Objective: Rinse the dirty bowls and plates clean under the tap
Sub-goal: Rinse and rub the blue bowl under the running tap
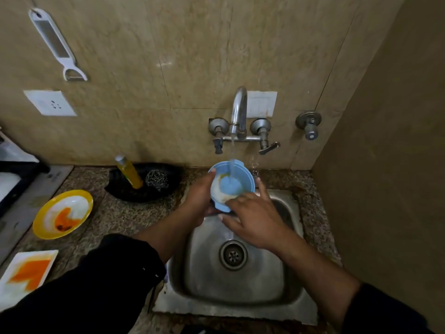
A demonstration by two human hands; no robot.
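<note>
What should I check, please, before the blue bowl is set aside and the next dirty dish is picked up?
1. Water running from the tap into the blue bowl: ok.
2. Bowl rinsed clean: not ok, pale residue shows on its inner wall.
3. Left hand gripping the bowl's rim: ok.
4. Right hand free to take another dish: not ok, its fingers are at the bowl's near edge.
5. Next dishes within reach: ok, the yellow plate and the white square plate sit stained on the counter to the left.
6. Sink draining: cannot tell.
</note>
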